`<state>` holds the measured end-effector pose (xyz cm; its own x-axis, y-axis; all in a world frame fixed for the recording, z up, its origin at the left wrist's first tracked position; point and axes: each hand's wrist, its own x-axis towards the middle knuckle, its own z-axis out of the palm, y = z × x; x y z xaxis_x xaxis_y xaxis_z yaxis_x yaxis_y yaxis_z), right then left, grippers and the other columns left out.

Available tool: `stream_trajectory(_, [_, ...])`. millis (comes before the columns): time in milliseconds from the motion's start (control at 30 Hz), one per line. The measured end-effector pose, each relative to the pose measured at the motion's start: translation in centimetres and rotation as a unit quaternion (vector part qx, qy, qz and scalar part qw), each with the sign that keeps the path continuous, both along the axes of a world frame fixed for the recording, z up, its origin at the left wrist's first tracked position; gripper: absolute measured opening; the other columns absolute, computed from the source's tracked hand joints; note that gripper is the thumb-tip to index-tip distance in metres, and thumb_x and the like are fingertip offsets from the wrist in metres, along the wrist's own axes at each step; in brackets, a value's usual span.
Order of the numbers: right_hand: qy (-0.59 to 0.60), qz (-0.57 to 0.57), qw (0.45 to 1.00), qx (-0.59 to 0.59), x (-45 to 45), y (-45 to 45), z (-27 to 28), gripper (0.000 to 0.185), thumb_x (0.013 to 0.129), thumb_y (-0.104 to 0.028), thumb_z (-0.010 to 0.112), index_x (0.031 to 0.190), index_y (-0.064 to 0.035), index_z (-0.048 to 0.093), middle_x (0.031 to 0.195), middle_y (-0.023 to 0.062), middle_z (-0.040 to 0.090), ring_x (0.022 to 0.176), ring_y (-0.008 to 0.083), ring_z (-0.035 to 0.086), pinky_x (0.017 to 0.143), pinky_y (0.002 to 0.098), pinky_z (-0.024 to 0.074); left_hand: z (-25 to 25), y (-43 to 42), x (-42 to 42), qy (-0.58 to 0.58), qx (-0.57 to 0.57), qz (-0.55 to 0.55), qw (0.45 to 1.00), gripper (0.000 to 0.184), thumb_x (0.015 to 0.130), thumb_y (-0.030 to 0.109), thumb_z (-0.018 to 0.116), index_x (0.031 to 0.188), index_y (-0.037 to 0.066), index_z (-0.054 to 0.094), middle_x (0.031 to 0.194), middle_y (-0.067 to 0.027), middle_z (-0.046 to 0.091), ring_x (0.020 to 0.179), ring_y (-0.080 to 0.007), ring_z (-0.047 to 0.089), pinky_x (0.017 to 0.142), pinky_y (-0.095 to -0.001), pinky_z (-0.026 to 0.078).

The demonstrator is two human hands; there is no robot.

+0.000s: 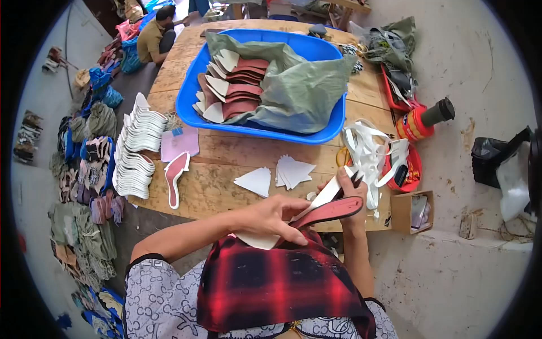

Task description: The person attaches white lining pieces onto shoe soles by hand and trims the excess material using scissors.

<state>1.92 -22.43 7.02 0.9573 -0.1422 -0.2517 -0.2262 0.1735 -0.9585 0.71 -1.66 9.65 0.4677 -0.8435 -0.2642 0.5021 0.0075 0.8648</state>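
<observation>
From where I stand, the left forearm reaches in from about eight o'clock, elbow bent outward, and the left hand point(276, 217) lies palm down with its thumb and fingers closed on a pink insole point(330, 210) held just above the lap. The right forearm rises steeply from five o'clock; the right hand point(351, 185) curls round the upper end of a white strip point(324, 196) — some small dark thing shows at those fingers too, though I can't tell what it is. The insole is long and curved, matt on top, with a thin black edge, its rounded end pointing to three o'clock. Below, at six, hangs a red-and-black checked cloth point(271, 277). Out from the hands, on the scuffed wooden table point(220, 152), flat white triangles point(254, 181) lie near ten o'clock, glossy white straps point(364, 144) tangle at one, and at eleven a smooth blue plastic tub point(186, 107) holds crumpled green sheeting point(307, 85) and layered reddish soles point(243, 90).
</observation>
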Motion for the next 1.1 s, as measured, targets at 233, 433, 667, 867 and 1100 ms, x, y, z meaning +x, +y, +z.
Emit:
stream_trajectory(233, [0.013, -0.163, 0.968, 0.188, -1.9, 1.2, 2.3, 0.033, 0.101, -0.026, 0.039, 0.094, 0.0018, 0.057, 0.086, 0.0180, 0.066, 0.081, 0.0253, 0.065, 0.073, 0.0377, 0.0520, -2.9, -1.3, 0.8, -0.375, 0.225, 0.077, 0.896, 0.067, 0.077, 0.010, 0.075, 0.136, 0.000, 0.043, 0.125, -0.0075, 0.054, 0.112, -0.0129, 0.050, 0.093, -0.0293, 0.043])
stream_trajectory(433, [-0.075, -0.092, 0.937, 0.328, -0.1, -0.4, 0.2, 0.033, 0.096, -0.028, 0.043, 0.075, -0.0033, 0.050, 0.064, 0.0105, 0.053, 0.065, 0.0256, 0.056, 0.067, 0.0379, 0.0466, -2.9, -1.4, 4.4, -0.225, 0.135, -0.028, 0.965, 0.038, 0.092, 0.033, 0.057, 0.110, 0.000, 0.062, 0.094, -0.0111, 0.066, 0.083, -0.0156, 0.057, 0.072, -0.0335, 0.045])
stream_trajectory(667, [-0.064, -0.054, 0.921, 0.380, -0.7, -1.1, -0.3, 0.035, 0.094, -0.029, 0.043, 0.073, -0.0035, 0.053, 0.068, 0.0135, 0.058, 0.065, 0.0282, 0.059, 0.068, 0.0404, 0.0494, -4.3, 0.7, 2.0, -0.208, 0.192, -0.047, 0.958, 0.040, 0.094, 0.035, 0.055, 0.115, 0.002, 0.062, 0.082, -0.0024, 0.063, 0.074, -0.0120, 0.052, 0.070, -0.0292, 0.045])
stream_trajectory(867, [-0.102, -0.018, 0.970, 0.219, -0.9, -0.4, 2.7, 0.038, 0.097, -0.029, 0.040, 0.079, 0.0002, 0.055, 0.072, 0.0184, 0.063, 0.070, 0.0278, 0.064, 0.072, 0.0399, 0.0528, -2.3, 1.7, 0.4, 0.003, 0.048, 0.047, 0.998, 0.046, 0.086, 0.024, 0.063, 0.125, 0.000, 0.056, 0.103, -0.0062, 0.064, 0.093, -0.0141, 0.058, 0.081, -0.0272, 0.046])
stream_trajectory(1100, [-0.143, -0.034, 0.984, 0.102, 1.8, 5.4, 7.1, 0.041, 0.100, -0.031, 0.043, 0.109, 0.0051, 0.059, 0.097, 0.0176, 0.069, 0.072, 0.0138, 0.063, 0.062, 0.0254, 0.0496, 3.0, -1.9, 4.5, -0.402, 0.144, 0.163, 0.889, 0.090, 0.064, 0.033, 0.084, 0.133, -0.002, 0.040, 0.116, -0.0208, 0.058, 0.107, -0.0251, 0.057, 0.093, -0.0338, 0.043])
